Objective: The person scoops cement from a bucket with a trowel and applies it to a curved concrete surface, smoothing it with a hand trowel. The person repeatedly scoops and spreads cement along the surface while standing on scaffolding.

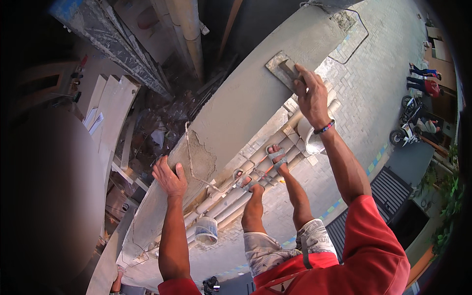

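My right hand (313, 96) grips the handle of a plastering float (281, 70), whose flat plate lies against the smooth grey plastered wall face (255, 93). My left hand (170, 178) rests with fingers spread on the wall's edge, lower left, holding nothing. Close to it, a rough patch of broken plaster (200, 152) shows in the wall. A bent metal rod (189, 155) sticks out beside that patch. Another bent rod (366, 37) juts from the wall's far end, near a rough unplastered spot (342, 20).
My sandalled feet (278, 156) stand on a scaffold of long poles (226, 206). A white bucket (309, 135) hangs or stands by my right forearm; another bucket (206, 231) is lower left. Far below are paving (344, 113), motorcycles (405, 130) and people (425, 81). Debris (160, 123) lies left of the wall.
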Demonstrator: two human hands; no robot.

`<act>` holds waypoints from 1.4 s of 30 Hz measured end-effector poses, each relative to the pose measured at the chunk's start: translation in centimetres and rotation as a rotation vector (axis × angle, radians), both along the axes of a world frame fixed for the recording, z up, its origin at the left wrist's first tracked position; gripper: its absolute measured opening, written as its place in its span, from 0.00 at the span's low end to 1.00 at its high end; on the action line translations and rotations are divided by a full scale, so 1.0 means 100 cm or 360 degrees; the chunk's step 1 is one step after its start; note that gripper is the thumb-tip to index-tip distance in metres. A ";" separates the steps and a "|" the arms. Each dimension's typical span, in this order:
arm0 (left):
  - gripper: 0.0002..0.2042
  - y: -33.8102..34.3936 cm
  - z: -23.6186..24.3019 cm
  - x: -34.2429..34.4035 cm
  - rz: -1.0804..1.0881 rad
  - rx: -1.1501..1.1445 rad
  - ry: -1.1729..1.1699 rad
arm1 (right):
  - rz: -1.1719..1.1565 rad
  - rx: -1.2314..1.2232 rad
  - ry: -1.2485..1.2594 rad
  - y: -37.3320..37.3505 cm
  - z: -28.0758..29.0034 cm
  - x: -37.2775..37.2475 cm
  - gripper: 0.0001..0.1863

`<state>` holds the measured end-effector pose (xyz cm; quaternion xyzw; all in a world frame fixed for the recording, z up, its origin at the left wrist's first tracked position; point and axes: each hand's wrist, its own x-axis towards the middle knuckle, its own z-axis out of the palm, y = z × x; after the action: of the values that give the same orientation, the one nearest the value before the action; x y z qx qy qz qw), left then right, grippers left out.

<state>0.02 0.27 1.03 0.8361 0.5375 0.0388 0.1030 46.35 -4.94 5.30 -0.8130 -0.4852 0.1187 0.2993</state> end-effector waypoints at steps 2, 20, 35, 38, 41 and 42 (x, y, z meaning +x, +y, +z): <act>0.25 0.000 -0.001 -0.001 -0.0005 0.0015 -0.0020 | 0.0195 0.0001 0.0068 -0.020 0.007 -0.075 0.23; 0.25 0.001 0.003 0.009 0.0065 -0.0007 -0.0192 | 0.0554 0.0136 0.0254 -0.050 0.014 -0.177 0.22; 0.25 0.000 0.009 0.006 0.0074 -0.0091 -0.0084 | -0.0429 0.0127 -0.0221 -0.014 0.026 0.012 0.17; 0.25 0.001 0.007 0.006 0.0052 -0.0059 -0.0098 | 0.0119 0.0200 0.0109 -0.008 0.043 -0.088 0.18; 0.25 0.004 0.006 0.010 0.0032 -0.0053 -0.0119 | 0.0505 0.0141 0.0213 -0.005 0.029 -0.162 0.22; 0.25 0.004 0.005 0.009 0.0036 -0.0045 -0.0123 | 0.0534 0.0117 0.0233 -0.004 0.021 -0.180 0.22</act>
<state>0.94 0.63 1.54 0.8262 0.5430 0.0646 0.1351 28.32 -5.30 7.45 -0.6984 -0.5948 0.2079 0.3394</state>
